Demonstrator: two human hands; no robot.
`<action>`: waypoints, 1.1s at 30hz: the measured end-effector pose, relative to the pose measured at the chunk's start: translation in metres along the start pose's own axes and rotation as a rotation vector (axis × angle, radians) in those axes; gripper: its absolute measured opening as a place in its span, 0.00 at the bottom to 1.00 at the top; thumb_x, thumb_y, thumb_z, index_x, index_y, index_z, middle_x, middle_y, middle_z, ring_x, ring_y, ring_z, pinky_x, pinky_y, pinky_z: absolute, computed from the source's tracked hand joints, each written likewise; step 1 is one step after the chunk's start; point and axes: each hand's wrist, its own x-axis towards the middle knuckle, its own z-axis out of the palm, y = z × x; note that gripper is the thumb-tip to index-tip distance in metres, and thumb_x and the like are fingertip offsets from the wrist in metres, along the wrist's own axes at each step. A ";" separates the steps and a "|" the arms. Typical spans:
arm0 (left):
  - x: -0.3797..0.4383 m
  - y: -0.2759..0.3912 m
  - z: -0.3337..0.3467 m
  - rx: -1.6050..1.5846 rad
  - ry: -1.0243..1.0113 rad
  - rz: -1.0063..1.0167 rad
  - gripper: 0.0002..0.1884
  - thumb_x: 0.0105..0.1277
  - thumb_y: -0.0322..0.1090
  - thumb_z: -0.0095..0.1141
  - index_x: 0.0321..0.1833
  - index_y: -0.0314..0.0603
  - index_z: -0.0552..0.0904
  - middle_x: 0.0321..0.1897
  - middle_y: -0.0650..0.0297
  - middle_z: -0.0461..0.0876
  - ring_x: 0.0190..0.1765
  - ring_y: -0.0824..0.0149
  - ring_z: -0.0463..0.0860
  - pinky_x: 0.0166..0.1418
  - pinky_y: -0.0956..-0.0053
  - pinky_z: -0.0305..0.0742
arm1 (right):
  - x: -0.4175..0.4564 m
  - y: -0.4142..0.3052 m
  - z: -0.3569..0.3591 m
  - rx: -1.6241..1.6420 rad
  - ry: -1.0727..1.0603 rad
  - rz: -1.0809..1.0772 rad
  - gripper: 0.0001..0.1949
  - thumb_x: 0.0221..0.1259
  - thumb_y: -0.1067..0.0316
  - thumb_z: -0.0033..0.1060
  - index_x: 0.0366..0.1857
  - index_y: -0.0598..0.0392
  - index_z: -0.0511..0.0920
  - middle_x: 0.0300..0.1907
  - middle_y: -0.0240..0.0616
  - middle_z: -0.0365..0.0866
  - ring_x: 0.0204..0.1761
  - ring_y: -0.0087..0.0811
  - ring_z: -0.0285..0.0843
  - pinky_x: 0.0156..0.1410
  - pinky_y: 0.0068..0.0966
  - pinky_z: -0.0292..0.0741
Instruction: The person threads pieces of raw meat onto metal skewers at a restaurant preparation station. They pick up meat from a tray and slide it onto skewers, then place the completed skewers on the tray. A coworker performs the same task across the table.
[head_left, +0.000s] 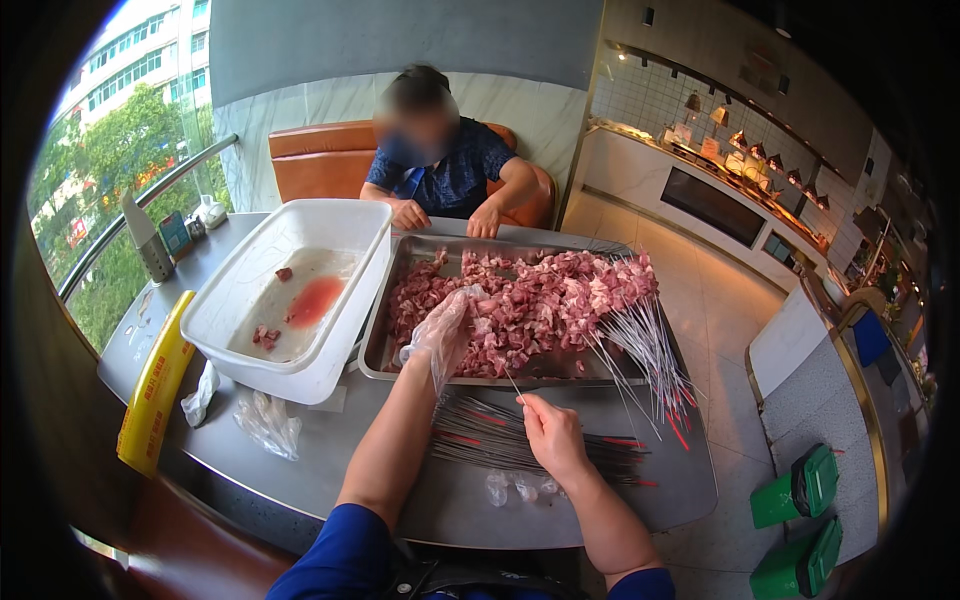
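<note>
My left hand, in a clear plastic glove, is among the raw meat chunks in a steel tray; whether its fingers grip a piece is hard to tell. My bare right hand holds a thin metal skewer that slants up to the meat at the tray's near edge. Loaded skewers lie in a pile over the tray's right end, their bare ends hanging out, some red-tipped. Under my hands, on the grey table, lies a bundle of bare skewers, several with red ends.
A white plastic tub with a few meat bits and red liquid stands left of the tray. Near it are a yellow roll and crumpled plastic gloves. A co-worker sits opposite, hands at the far table edge. Green bins stand right.
</note>
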 end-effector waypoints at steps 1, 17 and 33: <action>0.001 -0.001 -0.005 0.005 0.022 0.011 0.14 0.73 0.41 0.54 0.54 0.39 0.78 0.45 0.58 0.85 0.42 0.70 0.81 0.45 0.77 0.75 | 0.000 -0.001 0.000 -0.003 -0.011 0.001 0.07 0.65 0.73 0.54 0.43 0.59 0.80 0.33 0.52 0.84 0.35 0.51 0.83 0.38 0.41 0.78; 0.003 -0.018 0.006 0.041 0.082 0.088 0.10 0.72 0.33 0.55 0.52 0.39 0.79 0.40 0.61 0.84 0.40 0.71 0.81 0.44 0.80 0.75 | -0.001 -0.003 -0.001 0.005 0.005 0.023 0.07 0.64 0.73 0.54 0.42 0.60 0.80 0.32 0.53 0.83 0.35 0.52 0.83 0.39 0.40 0.78; 0.008 -0.009 0.000 -0.016 0.169 0.101 0.05 0.67 0.28 0.60 0.43 0.42 0.79 0.37 0.65 0.83 0.40 0.72 0.81 0.47 0.81 0.75 | -0.002 -0.001 0.001 0.024 0.029 -0.009 0.07 0.63 0.73 0.55 0.42 0.60 0.81 0.30 0.53 0.83 0.33 0.52 0.83 0.37 0.41 0.78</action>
